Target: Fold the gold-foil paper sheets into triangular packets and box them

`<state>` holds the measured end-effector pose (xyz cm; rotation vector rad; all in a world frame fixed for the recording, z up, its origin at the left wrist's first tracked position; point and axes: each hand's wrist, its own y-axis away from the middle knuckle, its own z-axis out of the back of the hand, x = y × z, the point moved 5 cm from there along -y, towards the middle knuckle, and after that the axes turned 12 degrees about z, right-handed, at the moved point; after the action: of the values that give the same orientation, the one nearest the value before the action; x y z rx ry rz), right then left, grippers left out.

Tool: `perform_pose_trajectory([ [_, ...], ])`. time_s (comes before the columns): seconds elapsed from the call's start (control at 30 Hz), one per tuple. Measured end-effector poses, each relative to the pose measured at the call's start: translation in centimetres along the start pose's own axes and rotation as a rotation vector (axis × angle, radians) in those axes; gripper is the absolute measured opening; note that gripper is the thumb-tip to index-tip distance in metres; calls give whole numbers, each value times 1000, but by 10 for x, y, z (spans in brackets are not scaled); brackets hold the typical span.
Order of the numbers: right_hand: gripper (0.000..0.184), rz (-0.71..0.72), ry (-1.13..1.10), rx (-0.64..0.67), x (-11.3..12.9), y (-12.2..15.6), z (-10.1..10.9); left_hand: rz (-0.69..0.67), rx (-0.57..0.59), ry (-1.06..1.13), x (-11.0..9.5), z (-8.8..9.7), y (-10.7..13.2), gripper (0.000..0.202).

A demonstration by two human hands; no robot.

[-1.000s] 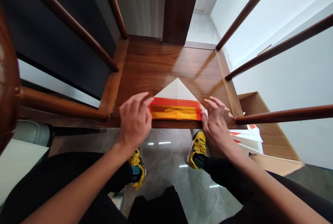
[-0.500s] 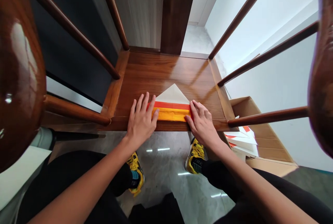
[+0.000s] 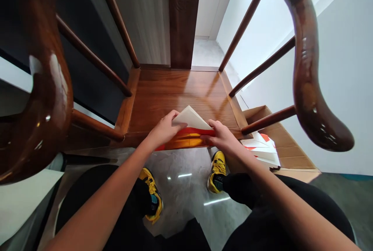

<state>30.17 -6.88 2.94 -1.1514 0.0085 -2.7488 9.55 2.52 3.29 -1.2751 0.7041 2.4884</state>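
A folded paper [image 3: 190, 118] with a pointed white flap and red and orange bands is at the front edge of the wooden chair seat [image 3: 177, 88]. My left hand [image 3: 164, 129] pinches its left side, the thumb lying over the white part. At the other end, my right hand [image 3: 220, 136] has its fingers closed round the paper's right side. The white point tilts up from the seat. A bit of red shows below my left hand, at the seat edge. The paper's underside is hidden.
Curved chair arms [image 3: 309, 60] and slim spindles rise on both sides. To the right stands a cardboard box [image 3: 288, 146] with several white and red folded papers [image 3: 260, 148]. A white sheet [image 3: 26, 196] lies at lower left. Yellow shoes [image 3: 218, 169] are on the floor below.
My hands have gone from lying on the flat paper to gripping its sides, and the paper is now tilted up. The view has shifted, showing more of the right chair arm.
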Motion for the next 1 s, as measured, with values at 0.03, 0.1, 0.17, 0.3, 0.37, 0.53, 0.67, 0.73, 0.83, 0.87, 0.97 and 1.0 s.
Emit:
perform_pose_trajectory([
  [0.03,18,30,-14,-13,4,3,4,-80,77,92,-10,-4,3,23],
  [0.1,31,55,-53,-61,12,9,15,-201,197,181,-31,-10,13,18],
  [0.17,36,39,-152,-62,19,16,24,-258,254,179,-50,-17,25,16],
  [0.3,16,49,-307,117,42,33,45,-355,195,57,-90,-34,47,22],
  [0.37,6,42,-295,151,53,47,67,-506,60,9,-116,-41,62,21],
  [0.53,21,46,-163,-35,68,114,151,-892,29,-46,-172,-76,97,22],
  [0.67,22,-23,-127,-313,40,199,205,-884,176,-177,-190,-137,83,31],
  [0.73,21,-130,-109,-413,4,242,216,-855,303,-249,-198,-182,65,33],
  [0.83,20,-198,-16,-546,-67,299,221,-867,467,-362,-214,-255,41,33],
  [0.87,22,-207,22,-562,-93,315,218,-873,528,-448,-217,-280,35,34],
  [0.97,26,-273,80,-569,-170,351,206,-865,723,-743,-211,-343,30,37],
  [1.0,25,-319,160,-479,-194,357,199,-857,772,-810,-205,-358,30,37],
])
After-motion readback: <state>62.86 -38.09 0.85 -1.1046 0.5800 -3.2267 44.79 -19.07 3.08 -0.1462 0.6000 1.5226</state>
